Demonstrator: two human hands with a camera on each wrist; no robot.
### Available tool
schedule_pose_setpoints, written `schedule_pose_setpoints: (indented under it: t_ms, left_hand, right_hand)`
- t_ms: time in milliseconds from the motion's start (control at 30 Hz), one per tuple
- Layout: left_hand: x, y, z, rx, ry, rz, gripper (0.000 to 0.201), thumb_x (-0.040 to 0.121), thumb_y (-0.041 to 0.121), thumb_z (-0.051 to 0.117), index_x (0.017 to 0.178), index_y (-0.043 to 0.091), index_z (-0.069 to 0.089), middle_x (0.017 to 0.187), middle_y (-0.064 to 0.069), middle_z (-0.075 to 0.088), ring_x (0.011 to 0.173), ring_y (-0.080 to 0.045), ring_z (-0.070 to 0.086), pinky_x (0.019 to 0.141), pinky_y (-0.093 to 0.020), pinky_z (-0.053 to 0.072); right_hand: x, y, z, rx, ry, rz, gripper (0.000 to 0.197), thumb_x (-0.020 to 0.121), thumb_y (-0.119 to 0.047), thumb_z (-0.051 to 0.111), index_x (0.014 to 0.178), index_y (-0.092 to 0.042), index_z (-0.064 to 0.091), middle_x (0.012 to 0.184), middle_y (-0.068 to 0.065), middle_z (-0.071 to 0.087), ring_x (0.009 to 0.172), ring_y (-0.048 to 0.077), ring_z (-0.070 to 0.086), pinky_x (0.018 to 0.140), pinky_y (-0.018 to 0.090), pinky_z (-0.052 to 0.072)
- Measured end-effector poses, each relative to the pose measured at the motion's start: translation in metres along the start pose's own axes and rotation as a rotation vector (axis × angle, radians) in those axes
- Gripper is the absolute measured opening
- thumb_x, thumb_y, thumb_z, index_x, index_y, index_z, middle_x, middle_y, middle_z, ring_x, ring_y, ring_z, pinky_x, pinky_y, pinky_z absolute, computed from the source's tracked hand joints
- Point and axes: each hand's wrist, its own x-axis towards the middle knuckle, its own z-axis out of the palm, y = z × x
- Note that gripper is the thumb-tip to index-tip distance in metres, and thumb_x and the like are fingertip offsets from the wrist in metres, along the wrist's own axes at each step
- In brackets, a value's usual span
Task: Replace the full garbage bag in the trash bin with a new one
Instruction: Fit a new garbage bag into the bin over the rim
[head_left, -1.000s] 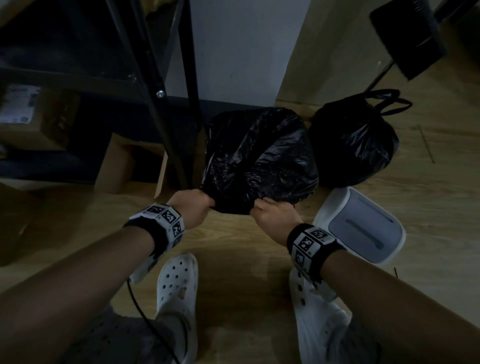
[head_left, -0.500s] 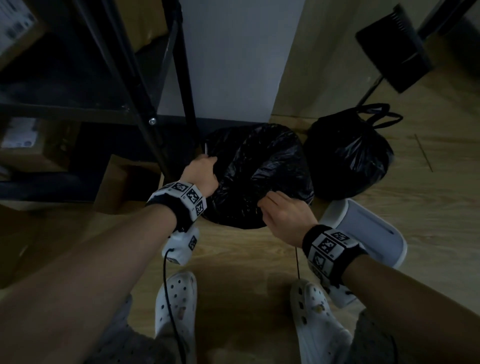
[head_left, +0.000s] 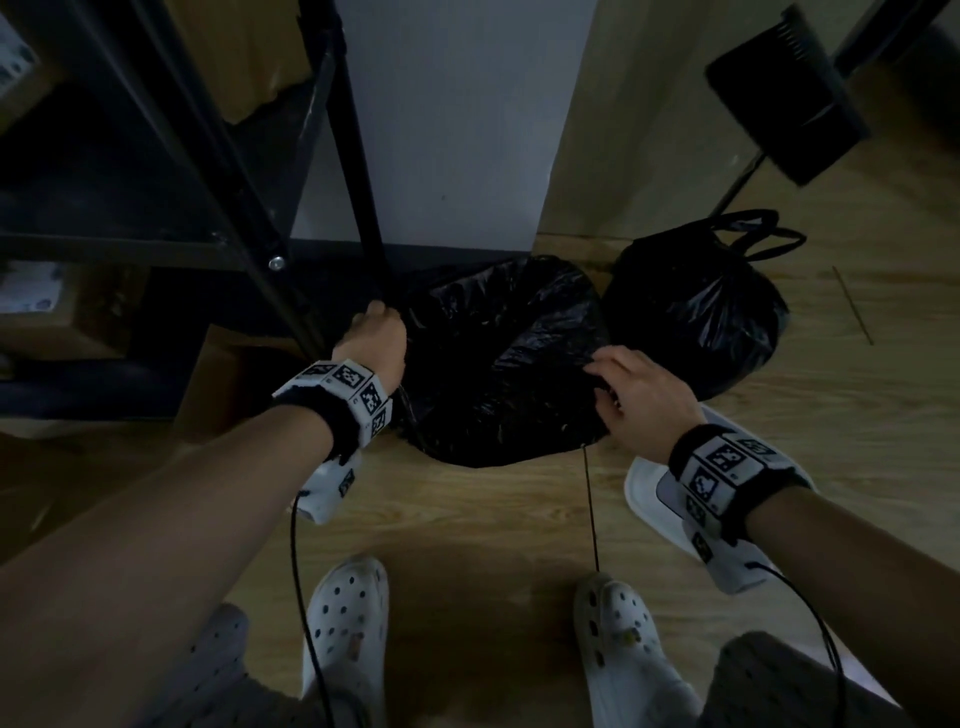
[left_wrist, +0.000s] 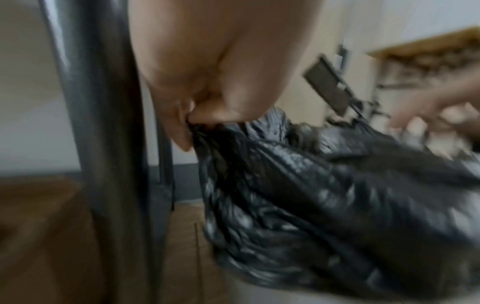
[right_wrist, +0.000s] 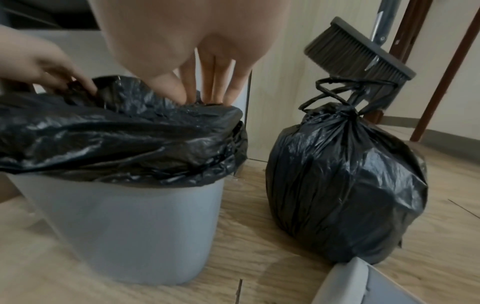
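A new black garbage bag is draped over the grey trash bin, and its edge folds down over the rim. My left hand is at the bin's far left side, next to a black shelf post. It pinches a bunched bit of the new bag's edge. On the bin's right side, my right hand has its straight fingers pressed into the bag at the rim. To the right of the bin, the full bag stands on the floor with its handles knotted.
The bin's white and grey lid lies on the wooden floor under my right wrist. A broom leans behind the full bag. A black metal shelf frame stands close on the left, with cardboard boxes below. My feet in white clogs are near the bin.
Both hands left the bag's near edge. The left moved up to the far left rim by the shelf post. The right let go of its pinch and spread its fingers on the right side.
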Motion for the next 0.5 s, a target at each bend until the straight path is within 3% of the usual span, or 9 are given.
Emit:
schedule_pose_setpoints:
  t_ms: [133, 233, 333, 400, 500]
  left_hand:
    - [0.008, 0.007, -0.003, -0.361, -0.142, -0.245, 0.046, 0.095, 0.013, 0.041, 0.136, -0.006, 0.032, 0.139, -0.025, 0.04, 0.123, -0.039, 0.046, 0.099, -0.041, 0.041]
    - [0.008, 0.005, 0.001, -0.589, -0.186, -0.365, 0.046, 0.096, 0.013, 0.039, 0.135, -0.01, 0.039, 0.14, -0.026, 0.045, 0.129, -0.038, 0.044, 0.103, -0.038, 0.038]
    - [0.003, 0.004, -0.001, -0.628, -0.153, -0.409, 0.045, 0.093, 0.012, 0.043, 0.133, -0.008, 0.042, 0.137, -0.027, 0.047, 0.127, -0.039, 0.046, 0.102, -0.039, 0.039]
    - [-0.005, 0.011, -0.007, -0.541, -0.022, -0.354, 0.044, 0.089, 0.012, 0.046, 0.129, -0.006, 0.04, 0.138, -0.027, 0.042, 0.126, -0.042, 0.043, 0.102, -0.042, 0.038]
    - [-0.016, 0.027, -0.009, -0.255, 0.115, 0.025, 0.042, 0.088, 0.018, 0.047, 0.129, 0.01, 0.04, 0.155, -0.017, 0.014, 0.143, -0.035, 0.019, 0.115, -0.047, 0.022]
  right_hand:
    - [0.0, 0.001, 0.0, 0.02, -0.135, 0.073, 0.044, 0.096, -0.024, 0.046, 0.138, -0.014, 0.045, 0.148, -0.001, 0.039, 0.134, 0.02, 0.039, 0.103, 0.034, 0.04]
    - [-0.002, 0.001, 0.002, 0.025, -0.209, 0.119, 0.046, 0.097, -0.027, 0.043, 0.142, -0.016, 0.04, 0.15, -0.002, 0.036, 0.137, 0.017, 0.034, 0.105, 0.029, 0.035]
    - [-0.005, 0.003, 0.004, 0.001, -0.209, 0.095, 0.045, 0.097, -0.028, 0.043, 0.14, -0.014, 0.042, 0.149, 0.001, 0.038, 0.138, 0.019, 0.035, 0.108, 0.031, 0.031]
    - [-0.003, 0.004, 0.003, -0.008, -0.172, 0.071, 0.047, 0.097, -0.031, 0.043, 0.14, -0.014, 0.043, 0.149, 0.002, 0.039, 0.138, 0.021, 0.035, 0.109, 0.033, 0.031]
    - [0.001, 0.0, 0.002, -0.047, -0.218, 0.007, 0.055, 0.097, -0.042, 0.039, 0.146, -0.018, 0.032, 0.156, -0.001, 0.027, 0.144, 0.018, 0.024, 0.113, 0.033, 0.024]
